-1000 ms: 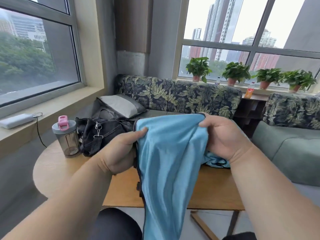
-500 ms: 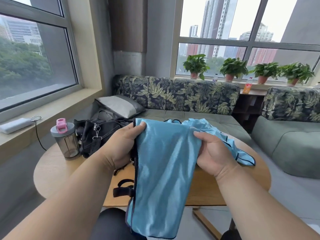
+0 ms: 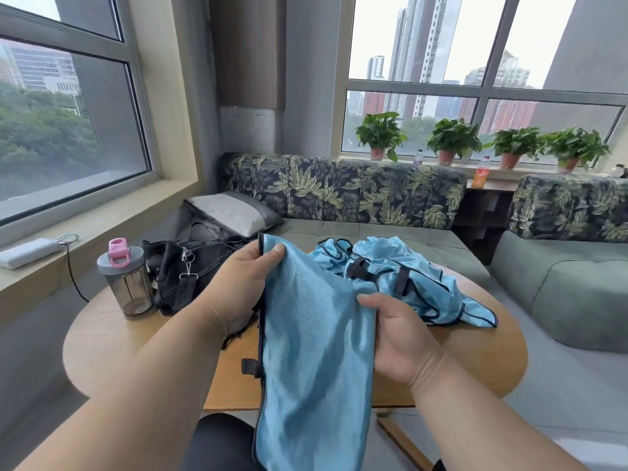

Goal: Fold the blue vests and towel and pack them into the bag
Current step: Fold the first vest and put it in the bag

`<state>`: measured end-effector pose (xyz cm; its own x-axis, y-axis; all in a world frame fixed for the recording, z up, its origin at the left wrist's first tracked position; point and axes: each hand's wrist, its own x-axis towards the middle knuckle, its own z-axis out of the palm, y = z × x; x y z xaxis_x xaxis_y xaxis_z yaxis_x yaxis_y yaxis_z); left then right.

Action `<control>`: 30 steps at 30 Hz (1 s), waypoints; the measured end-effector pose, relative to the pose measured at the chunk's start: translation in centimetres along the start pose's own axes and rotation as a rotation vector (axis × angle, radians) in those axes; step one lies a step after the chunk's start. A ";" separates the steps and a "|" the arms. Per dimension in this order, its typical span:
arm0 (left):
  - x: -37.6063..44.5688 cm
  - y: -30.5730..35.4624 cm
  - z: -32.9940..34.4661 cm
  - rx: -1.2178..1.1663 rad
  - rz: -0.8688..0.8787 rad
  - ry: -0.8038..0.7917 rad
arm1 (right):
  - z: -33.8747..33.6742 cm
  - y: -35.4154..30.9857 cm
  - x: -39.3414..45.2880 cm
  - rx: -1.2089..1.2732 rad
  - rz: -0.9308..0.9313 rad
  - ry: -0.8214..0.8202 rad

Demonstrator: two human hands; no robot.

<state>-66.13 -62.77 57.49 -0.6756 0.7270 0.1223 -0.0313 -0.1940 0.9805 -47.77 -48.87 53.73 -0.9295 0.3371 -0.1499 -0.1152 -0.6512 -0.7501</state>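
Note:
A light blue vest (image 3: 312,351) with black trim hangs in front of me, over the near edge of the table. My left hand (image 3: 243,283) pinches its upper left corner. My right hand (image 3: 396,334) grips its right edge lower down. More blue vest fabric (image 3: 418,283) lies crumpled on the round wooden table (image 3: 475,355) behind my right hand. The black bag (image 3: 190,270) sits on the table's far left. I cannot see a towel apart from the blue fabric.
A grey water bottle (image 3: 126,280) with a pink lid stands left of the bag. A leaf-print sofa (image 3: 339,195) with a grey cushion (image 3: 234,212) runs behind the table. A white power bank (image 3: 29,251) lies on the left windowsill.
My right hand has slid down the vest's right edge, from level with the left hand to lower. The crumpled blue fabric behind it has come into view on the table.

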 end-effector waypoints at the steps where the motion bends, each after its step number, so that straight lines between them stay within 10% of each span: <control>1: 0.1 -0.4 -0.3 0.024 0.005 0.004 | 0.2 0.4 0.0 0.004 0.010 0.001; 8: -1.2 -8.7 -2.1 -0.026 -0.385 0.122 | 1.2 0.8 0.2 0.099 -0.071 0.116; 13: -4.7 -12.3 -1.1 -0.156 -0.707 -0.273 | 1.0 0.6 0.7 0.116 -0.097 0.158; 30: -4.9 -8.7 1.6 -0.585 -0.421 -0.433 | 0.2 -0.2 0.2 0.127 -0.140 0.225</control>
<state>-61.38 -63.55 48.60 -0.1838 0.9804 -0.0709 -0.6748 -0.0734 0.7343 -48.02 -48.76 53.99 -0.8020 0.5630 -0.1998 -0.2934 -0.6625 -0.6892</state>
